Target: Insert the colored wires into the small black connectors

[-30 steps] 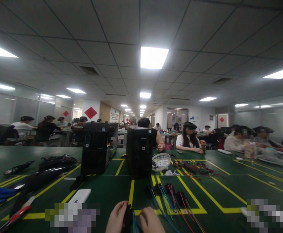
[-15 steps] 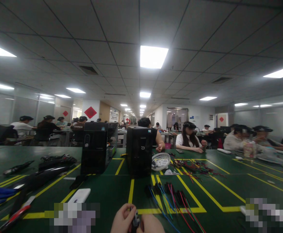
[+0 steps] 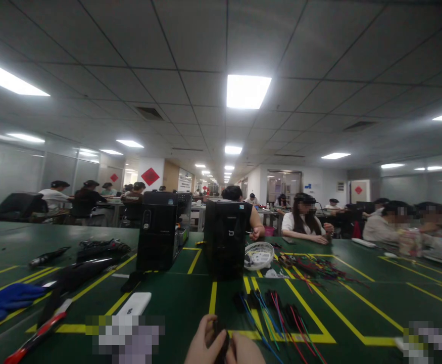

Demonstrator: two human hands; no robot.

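Low in the middle of the head view, my left hand [image 3: 201,345] pinches a small dark piece [image 3: 223,337] between thumb and fingers. My right hand [image 3: 246,349] is closed at the other side of the same piece, its fingertips partly hidden. Too little of the piece shows to name its kind. Just right of my hands, several wires [image 3: 277,327] in blue, green and red lie on the green table [image 3: 183,308], with black ends pointing away from me.
Two black computer towers [image 3: 156,230] stand ahead. Beyond the wires are a white basket [image 3: 259,256] and a tangled wire pile [image 3: 321,268]. On the left lie a blue glove [image 3: 10,299], a red-handled tool [image 3: 41,334] and a white device [image 3: 136,304]. A person [image 3: 304,222] sits across.
The view has turned slightly left, so everything sits further right. In my fingers the dark piece has shifted, and its lighter grey part no longer shows. Both hands stay close together.
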